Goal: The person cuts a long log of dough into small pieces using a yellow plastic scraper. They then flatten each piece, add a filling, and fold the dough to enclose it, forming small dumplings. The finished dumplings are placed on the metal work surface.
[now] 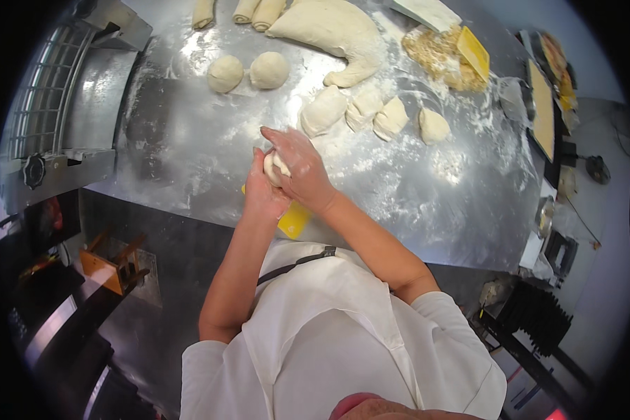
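Note:
My left hand and my right hand come together above the near part of the steel table, closed around a small piece of pale dough. The right fingers lie across its top while the left palm cups it from the side. Much of the dough is hidden between them. Just beyond my hands, a dough piece lies on the floured metal, with several smaller cut pieces in a row to its right. Two smooth dough balls sit side by side farther left.
A large curved slab of dough lies at the back, beside dough rolls. A yellow scraper rests on a crumbly brown heap at the far right. Under my wrists is another yellow piece. Metal machinery borders the left.

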Motion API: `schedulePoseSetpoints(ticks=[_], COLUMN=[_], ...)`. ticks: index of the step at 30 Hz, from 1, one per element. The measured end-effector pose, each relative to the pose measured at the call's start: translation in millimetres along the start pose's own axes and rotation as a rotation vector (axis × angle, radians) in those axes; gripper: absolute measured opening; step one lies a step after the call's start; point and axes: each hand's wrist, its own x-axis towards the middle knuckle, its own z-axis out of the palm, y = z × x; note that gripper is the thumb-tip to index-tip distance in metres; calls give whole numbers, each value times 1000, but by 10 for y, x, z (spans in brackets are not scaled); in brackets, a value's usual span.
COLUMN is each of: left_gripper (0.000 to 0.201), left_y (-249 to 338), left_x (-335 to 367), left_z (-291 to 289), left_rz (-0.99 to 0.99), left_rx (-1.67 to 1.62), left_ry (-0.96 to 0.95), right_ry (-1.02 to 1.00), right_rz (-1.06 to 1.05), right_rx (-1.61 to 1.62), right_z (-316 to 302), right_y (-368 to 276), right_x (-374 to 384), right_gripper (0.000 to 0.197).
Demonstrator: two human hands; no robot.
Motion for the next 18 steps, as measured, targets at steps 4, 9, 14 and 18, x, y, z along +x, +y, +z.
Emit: schedulePoseSetpoints(ticks=[4, 9, 14, 18], left_gripper=[53, 42, 40, 40], left_y=[228, 519, 542, 346], left_x=[98, 263, 564, 117], left_z=[3, 322, 37, 196], left_rz=[236, 1197, 1563, 1328], left_rx=[32, 922, 1816, 1403], left_ry=[143, 367, 240, 342], right_ry=[-215, 100, -2, 140], right_rz=[260, 108, 99, 219], right_rx=[210, -469, -609, -249], right_z=[-246, -748, -461, -521], right_y=[-87, 797, 859, 982], right_x=[318, 433, 366, 193], right_gripper=[85, 93, 67, 48])
